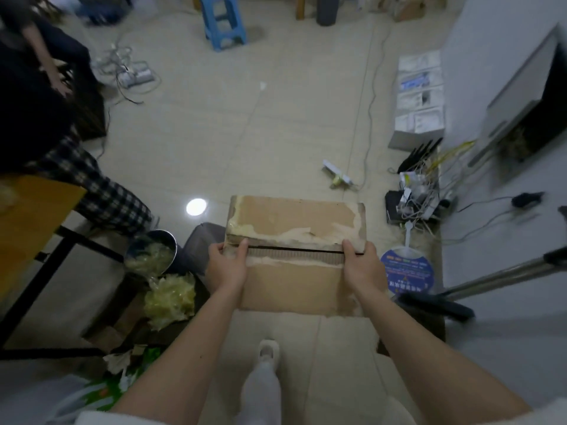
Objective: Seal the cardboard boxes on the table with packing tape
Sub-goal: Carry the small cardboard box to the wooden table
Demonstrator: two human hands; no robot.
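Observation:
A brown cardboard box [294, 222] is held in the air above the tiled floor, its two top flaps nearly meeting along a dark seam. Torn pale tape residue runs along the seam and the edges. My left hand [227, 265] grips the box at the left end of the seam, thumb on top. On the right end, my right hand [362, 265] holds it the same way. No tape roll shows in the view.
An orange table [33, 216] with black legs stands at the left, beside a person in a checked garment [101, 191]. A metal bowl [153, 253] and crumpled yellowish tape [170, 299] lie below it. Cables and a white cabinet [491, 118] are on the right, a blue stool [224, 19] beyond.

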